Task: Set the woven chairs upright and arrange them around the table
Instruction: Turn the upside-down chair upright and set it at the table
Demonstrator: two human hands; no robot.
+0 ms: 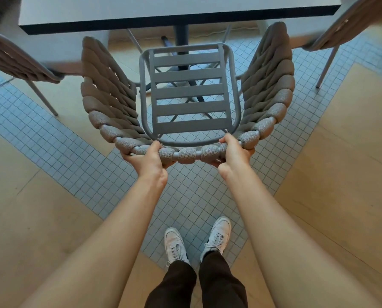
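We stood behind the woven chair, which was upright on its legs and faced the bench, its slatted grey seat just short of the bench's near edge and in line with the bench's dark pedestal. Our left hand was closed around the top rail of the chair's back, fingers curled over the rope-wrapped bar left of its middle. Our right hand was closed on the same rail right of the middle, thumb underneath (both grips looked firm, with bare arms stretched forward). The chair's woven sides flared out to either side of the seat and rose toward the bench.

To the left of the held chair stood a second woven chair, partly cut off by the frame edge, one thin leg planted on the floor. To the right of the held chair a third woven chair showed only part of its rim and one leg. Behind the held chair, closer to us, our white sneakers rested on the band of small grey tiles that crossed the wooden floor
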